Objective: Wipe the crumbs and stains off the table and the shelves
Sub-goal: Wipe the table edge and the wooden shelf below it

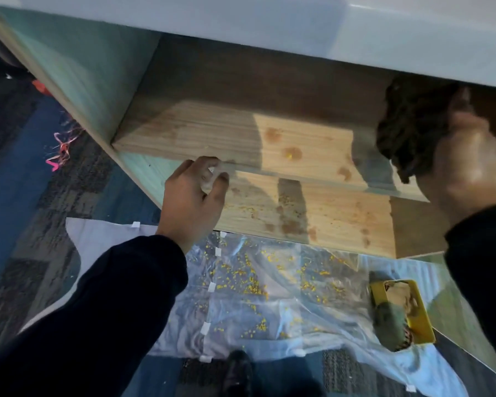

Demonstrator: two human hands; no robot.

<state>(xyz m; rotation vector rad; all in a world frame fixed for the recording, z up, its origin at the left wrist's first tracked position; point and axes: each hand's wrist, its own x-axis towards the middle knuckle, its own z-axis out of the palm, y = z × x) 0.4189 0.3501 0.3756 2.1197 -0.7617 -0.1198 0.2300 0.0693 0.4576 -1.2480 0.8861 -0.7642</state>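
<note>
**Wooden shelving under a white table, seen from above**

Two stained pine shelves, the upper shelf (284, 138) and lower shelf (327, 213), are seen beneath the table edge (241, 30). A dark crumpled cloth (410, 124), elongated vertically, is gripped by the blurred right hand (467, 156) at the upper shelf's right end. The left hand (195, 196), fingers loosely curled, rests on that shelf's front edge. Yellow crumbs (255, 279) are scattered over plastic sheeting (298, 310) on blue carpet (17, 173); a yellow dustpan (401, 313) lies at its right edge.

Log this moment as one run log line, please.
left hand: braced on upper shelf edge | right hand: holding dark cloth | shelves: stains remain | plastic sheet: yellow crumbs
</note>
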